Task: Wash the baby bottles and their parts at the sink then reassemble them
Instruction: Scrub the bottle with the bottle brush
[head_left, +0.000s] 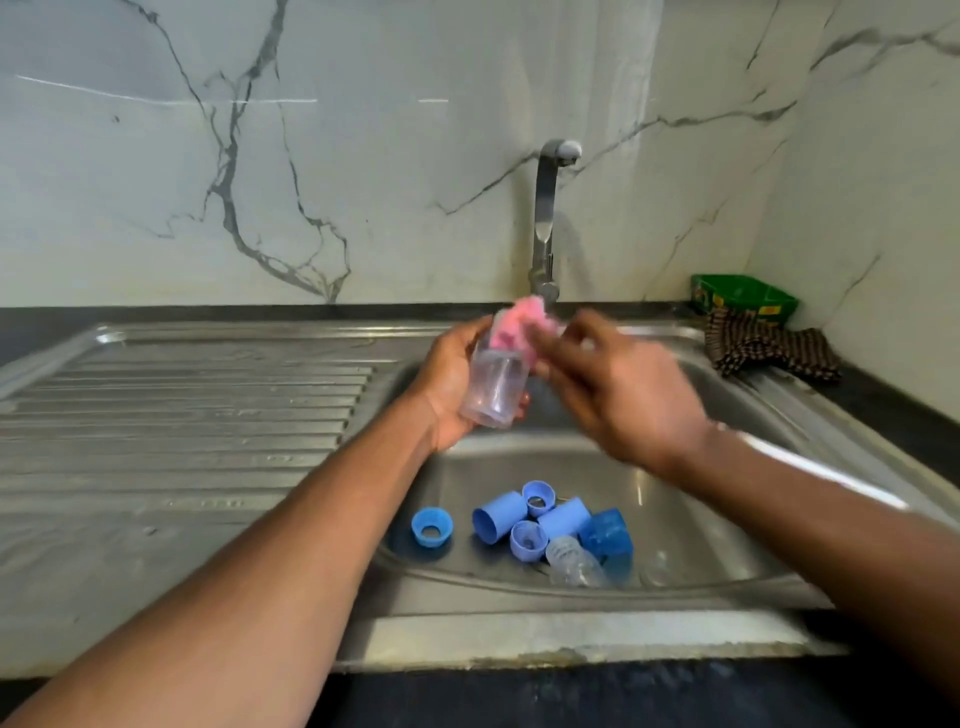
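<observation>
My left hand grips a clear baby bottle over the sink basin, its mouth tilted up toward the tap. A pink sponge sits at the bottle's mouth, and my right hand, blurred, pinches it from the right. On the basin floor lie several blue parts: a screw ring, two light blue caps, two more rings, a darker blue cap and another clear bottle on its side.
A steel tap stands behind the basin, its spout just above the sponge. The ribbed steel drainboard lies to the left. A green box and a checked cloth sit on the dark counter at the back right.
</observation>
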